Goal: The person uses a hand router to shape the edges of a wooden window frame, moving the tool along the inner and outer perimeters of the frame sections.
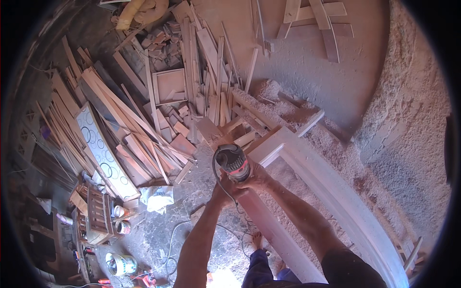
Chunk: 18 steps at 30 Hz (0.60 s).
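A grey and red power router (232, 162) stands upright on the end of a long wooden beam (283, 240). My left hand (224, 188) grips its left side and my right hand (257, 176) grips its right side. A black cord (236, 206) drops from the tool between my forearms toward the floor. The beam runs from the tool down to the lower right, beside a wider curved wooden piece (336, 192). The tool's base and bit are hidden under its body and my hands.
A big heap of scrap boards and offcuts (158, 96) fills the left and top. Sawdust (403, 120) covers the floor at right. A patterned panel (103, 151), a small wooden crate (98, 211), cans (120, 212) and a white bag (157, 197) lie lower left. My foot (258, 240) is beside the beam.
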{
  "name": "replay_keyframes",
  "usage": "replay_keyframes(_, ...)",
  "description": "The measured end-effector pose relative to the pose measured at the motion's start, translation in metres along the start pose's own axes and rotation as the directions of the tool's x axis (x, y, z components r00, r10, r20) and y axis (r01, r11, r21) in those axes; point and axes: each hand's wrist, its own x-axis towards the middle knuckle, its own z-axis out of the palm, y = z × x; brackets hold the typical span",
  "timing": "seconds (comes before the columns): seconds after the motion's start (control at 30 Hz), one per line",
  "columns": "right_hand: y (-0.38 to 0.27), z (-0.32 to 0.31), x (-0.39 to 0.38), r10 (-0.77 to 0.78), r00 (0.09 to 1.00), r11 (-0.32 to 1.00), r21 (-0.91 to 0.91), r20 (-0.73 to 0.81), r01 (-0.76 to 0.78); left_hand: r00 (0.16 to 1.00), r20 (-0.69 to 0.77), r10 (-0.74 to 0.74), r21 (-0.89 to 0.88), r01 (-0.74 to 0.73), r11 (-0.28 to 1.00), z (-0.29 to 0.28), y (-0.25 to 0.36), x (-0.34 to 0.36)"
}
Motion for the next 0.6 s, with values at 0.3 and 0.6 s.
replay_keyframes(0.3, -0.018, 0.011, -0.006, -0.005, 0.993, 0.983, -0.185, -0.119, -0.017, 0.980, 0.159, 0.118, 0.104, -0.136, 0.985, -0.002, -0.043, 0.012)
replay_keyframes(0.6, -0.015, 0.006, -0.011, 0.022, 0.948, 0.951, -0.285, -0.317, -0.117, 0.926, 0.251, 0.283, 0.105, -0.317, 0.943, -0.016, -0.037, 0.054)
